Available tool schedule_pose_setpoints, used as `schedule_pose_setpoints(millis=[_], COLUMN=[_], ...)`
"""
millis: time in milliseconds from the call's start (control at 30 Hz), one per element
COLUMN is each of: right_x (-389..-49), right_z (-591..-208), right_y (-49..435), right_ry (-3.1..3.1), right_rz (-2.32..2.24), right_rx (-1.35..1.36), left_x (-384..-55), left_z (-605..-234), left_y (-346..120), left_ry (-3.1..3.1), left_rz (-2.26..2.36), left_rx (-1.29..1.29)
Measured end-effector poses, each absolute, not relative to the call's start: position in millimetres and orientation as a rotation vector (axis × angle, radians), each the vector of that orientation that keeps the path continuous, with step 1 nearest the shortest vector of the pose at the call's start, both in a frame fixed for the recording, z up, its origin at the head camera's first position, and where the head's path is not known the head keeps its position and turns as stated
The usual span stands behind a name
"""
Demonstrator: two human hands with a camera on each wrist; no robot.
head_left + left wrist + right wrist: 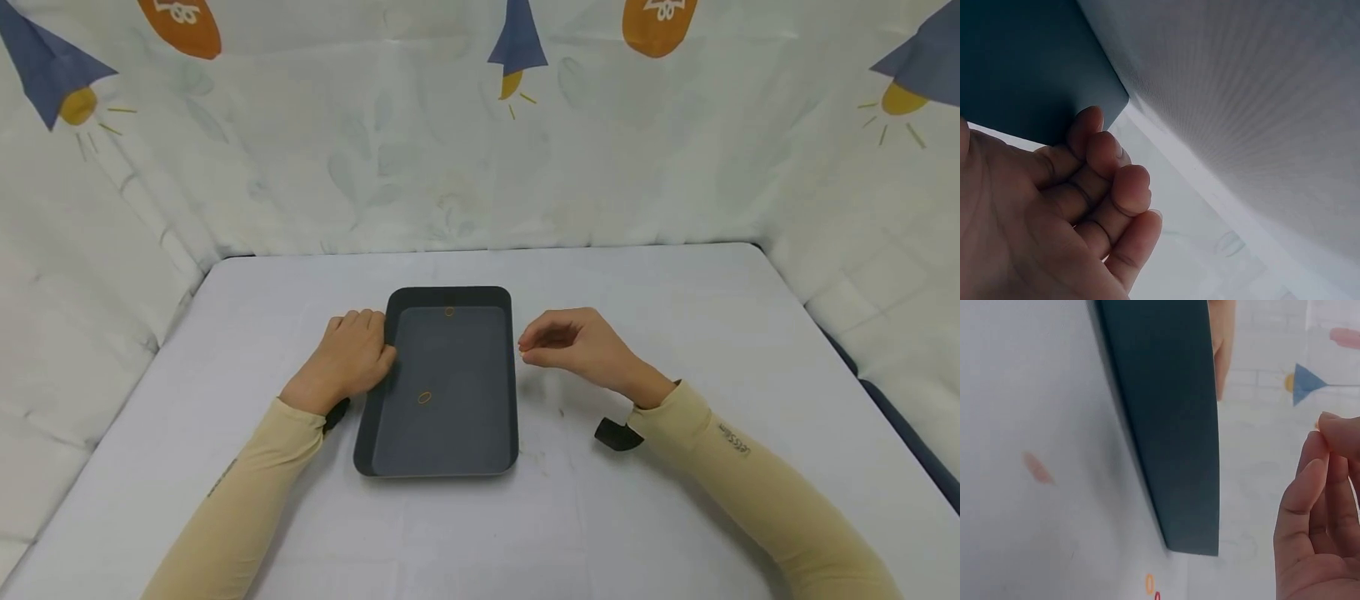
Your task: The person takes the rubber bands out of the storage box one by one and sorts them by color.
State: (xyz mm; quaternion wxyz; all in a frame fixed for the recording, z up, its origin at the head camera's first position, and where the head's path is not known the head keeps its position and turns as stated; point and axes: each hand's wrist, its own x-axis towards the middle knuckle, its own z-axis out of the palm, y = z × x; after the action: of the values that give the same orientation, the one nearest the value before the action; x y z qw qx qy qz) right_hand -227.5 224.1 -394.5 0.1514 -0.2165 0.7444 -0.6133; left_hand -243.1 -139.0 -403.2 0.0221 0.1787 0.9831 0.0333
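A dark grey rectangular tray (pixel 450 433) lies on the white table. My left hand (pixel 347 360) grips its left rim, thumb over the edge and curled fingers (pixel 1130 190) along the outer wall. Inside the tray are two thin orange rubber bands, one band (pixel 424 397) near the middle and another band (pixel 449 312) by the far wall. Just off the right rim, my right hand (pixel 573 346) pinches a tiny orange rubber band (pixel 1317 425) between thumb and forefinger; mostly the fingertips hide it.
White cloth walls (pixel 450 167) printed with rockets surround the table (pixel 660 300) at the back and sides. Black wrist straps (pixel 619 434) hang below the sleeves. Low in the right wrist view, an orange loop (pixel 1149 584) and a red loop (pixel 1157 595) show against the pale surface.
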Motion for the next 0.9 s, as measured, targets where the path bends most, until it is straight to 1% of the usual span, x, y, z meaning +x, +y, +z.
schedule_pose_setpoints(millis=[300,900], right_x=[-229.0,-234.8], right_z=[-400.2,-410.1], right_y=[240.8,269.5], right_ry=[2.145,2.254], right_rz=[-1.799,-1.730], right_rx=[-0.598,-0.404], left_x=[-243.0,-243.5], left_z=[-401.9,-401.5], left_y=[-136.8,-136.3], left_ry=[3.017,3.034], left_rz=[0.100,0.107], left_rx=[0.528,0.548])
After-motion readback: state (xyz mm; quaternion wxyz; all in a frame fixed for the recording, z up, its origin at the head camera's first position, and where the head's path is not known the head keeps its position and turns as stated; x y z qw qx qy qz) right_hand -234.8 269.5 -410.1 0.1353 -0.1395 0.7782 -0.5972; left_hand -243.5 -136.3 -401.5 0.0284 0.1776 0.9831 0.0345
